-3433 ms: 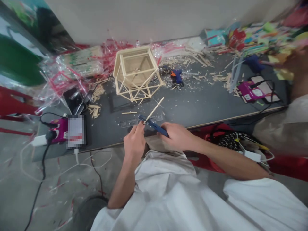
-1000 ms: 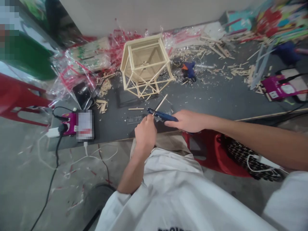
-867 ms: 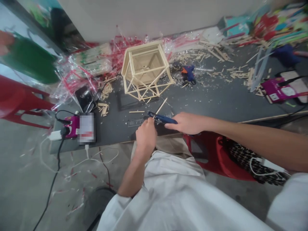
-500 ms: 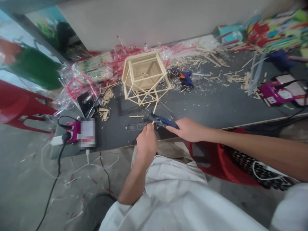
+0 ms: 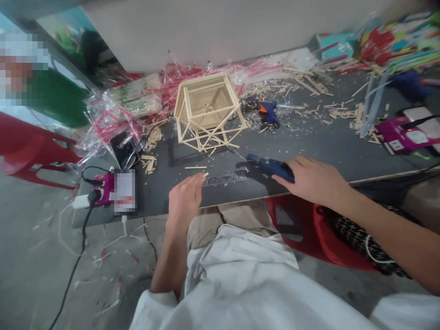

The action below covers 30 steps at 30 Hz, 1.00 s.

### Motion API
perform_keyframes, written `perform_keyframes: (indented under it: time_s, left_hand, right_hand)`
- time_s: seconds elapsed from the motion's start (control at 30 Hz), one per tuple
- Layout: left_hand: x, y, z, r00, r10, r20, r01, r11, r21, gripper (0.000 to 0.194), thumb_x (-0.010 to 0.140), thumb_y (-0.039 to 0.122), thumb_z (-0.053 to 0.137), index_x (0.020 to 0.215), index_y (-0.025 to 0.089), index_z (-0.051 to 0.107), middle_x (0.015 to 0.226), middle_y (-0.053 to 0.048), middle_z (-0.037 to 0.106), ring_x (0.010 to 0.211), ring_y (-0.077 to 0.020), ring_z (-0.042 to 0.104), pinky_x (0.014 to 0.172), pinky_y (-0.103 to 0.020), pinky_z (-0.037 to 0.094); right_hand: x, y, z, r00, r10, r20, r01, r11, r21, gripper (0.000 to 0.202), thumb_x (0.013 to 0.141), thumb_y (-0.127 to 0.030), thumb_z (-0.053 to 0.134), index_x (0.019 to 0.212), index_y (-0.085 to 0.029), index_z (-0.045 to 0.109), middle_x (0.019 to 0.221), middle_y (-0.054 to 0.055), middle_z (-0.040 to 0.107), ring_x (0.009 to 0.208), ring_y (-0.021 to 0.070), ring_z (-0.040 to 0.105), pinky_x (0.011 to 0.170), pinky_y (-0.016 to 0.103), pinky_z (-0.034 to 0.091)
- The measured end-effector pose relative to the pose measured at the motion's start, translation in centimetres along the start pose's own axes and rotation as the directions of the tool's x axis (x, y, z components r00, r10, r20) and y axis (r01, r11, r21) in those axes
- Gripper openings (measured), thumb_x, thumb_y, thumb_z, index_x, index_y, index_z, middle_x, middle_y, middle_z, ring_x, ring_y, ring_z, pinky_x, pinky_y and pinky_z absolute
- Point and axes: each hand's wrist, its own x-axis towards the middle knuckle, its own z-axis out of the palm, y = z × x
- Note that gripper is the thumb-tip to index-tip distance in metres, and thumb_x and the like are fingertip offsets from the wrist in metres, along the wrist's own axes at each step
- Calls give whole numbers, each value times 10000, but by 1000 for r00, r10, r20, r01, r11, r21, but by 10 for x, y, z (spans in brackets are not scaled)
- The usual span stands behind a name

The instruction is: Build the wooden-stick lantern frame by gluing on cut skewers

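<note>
My left hand (image 5: 185,197) is closed at the table's front edge, a small pale stick end (image 5: 206,174) showing at its fingertips. Right beside those fingertips lies a clear plastic ruler (image 5: 227,178). My right hand (image 5: 309,178) grips a dark blue cutting tool (image 5: 270,167), held over the table to the right of the ruler. One thin wooden stick (image 5: 195,167) lies just above my left fingertips. Behind it stands a many-sided frame (image 5: 209,110) built of pale wooden sticks.
A blue glue gun (image 5: 269,112) lies right of the frame. Wood scraps (image 5: 309,82) and plastic wrappers (image 5: 113,114) line the back. A phone (image 5: 124,190) and purple box (image 5: 105,189) sit left, another purple box (image 5: 405,133) right. A person in green (image 5: 55,96) is at far left.
My hands have moved apart: the left one to the left with the small stick, the right one to the right with the blue tool. More of the ruler shows between them.
</note>
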Motion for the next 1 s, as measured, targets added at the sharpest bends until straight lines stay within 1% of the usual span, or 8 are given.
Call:
perform_keyframes:
  time_s: [0.17, 0.27, 0.33, 0.4, 0.5, 0.7, 0.83, 1.0]
  left_hand:
    - [32, -23, -20, 996, 87, 29, -88, 996, 18, 383, 1079, 275, 372, 1307, 179, 665, 928, -63, 760, 845, -205, 706, 794, -282, 490]
    - [45, -31, -28, 992, 90, 83, -90, 996, -4, 347, 1071, 262, 392, 1319, 182, 621, 916, -34, 755, 786, -179, 677, 765, -270, 477]
    - [49, -32, -29, 991, 79, 108, -77, 997, -22, 301, 1073, 274, 417, 1267, 198, 634, 931, -17, 767, 753, -162, 666, 753, -262, 463]
    - [51, -29, -27, 989, 75, 127, -72, 997, -27, 261, 1074, 293, 441, 1180, 208, 664, 929, -4, 778, 735, -153, 665, 746, -259, 449]
    - [52, -22, -22, 986, 81, 145, -78, 997, -30, 243, 1068, 326, 482, 1081, 212, 696, 879, 6, 782, 715, -150, 669, 731, -256, 437]
    - [53, -19, -19, 986, 105, 126, -101, 994, -39, 288, 1054, 373, 506, 1025, 206, 740, 842, -16, 775, 791, -177, 708, 769, -263, 458]
    - [56, -31, -21, 988, 91, 128, -77, 991, -110, 312, 1049, 369, 491, 1046, 202, 754, 916, -33, 791, 854, -183, 720, 825, -264, 484]
    - [64, -58, -26, 993, 4, 115, 13, 989, -147, 369, 1051, 361, 416, 1141, 182, 726, 817, -12, 730, 681, -153, 629, 736, -255, 482]
  right_hand:
    - [1, 29, 17, 982, 121, -144, -136, 986, -97, 706, 1074, -594, 356, 1376, 11, 559, 1192, 340, 654, 1084, 464, 655, 901, 513, 493]
    - [4, 34, 19, 978, 105, -180, -116, 992, -47, 757, 1080, -547, 377, 1470, 98, 449, 1355, 422, 562, 1255, 524, 569, 1019, 548, 440]
    - [11, 30, 18, 970, 72, -232, -67, 997, 29, 699, 1084, -506, 393, 1475, 67, 480, 1451, 394, 518, 1368, 519, 485, 1098, 551, 396]
    - [22, 17, 16, 954, 63, -294, -25, 991, 132, 549, 1090, -458, 393, 1405, -56, 595, 1431, 296, 581, 1380, 456, 486, 1136, 537, 382]
    - [47, -15, 11, 943, 6, -333, 91, 956, 278, 399, 1080, -407, 441, 1307, -174, 674, 1284, 195, 672, 1303, 377, 540, 1114, 512, 422]
    - [100, -70, 3, 944, -137, -301, 221, 939, 265, 334, 1070, -325, 490, 1172, -105, 719, 1169, 203, 689, 1192, 351, 597, 1017, 443, 470]
    - [104, -66, 7, 947, -139, -288, 214, 945, 247, 256, 1044, -237, 506, 996, -144, 740, 1012, 154, 715, 1021, 312, 656, 830, 381, 478]
    - [84, -38, 12, 949, -86, -303, 212, 887, 411, 181, 985, -242, 592, 929, -187, 756, 901, 94, 720, 829, 244, 675, 755, 345, 477]
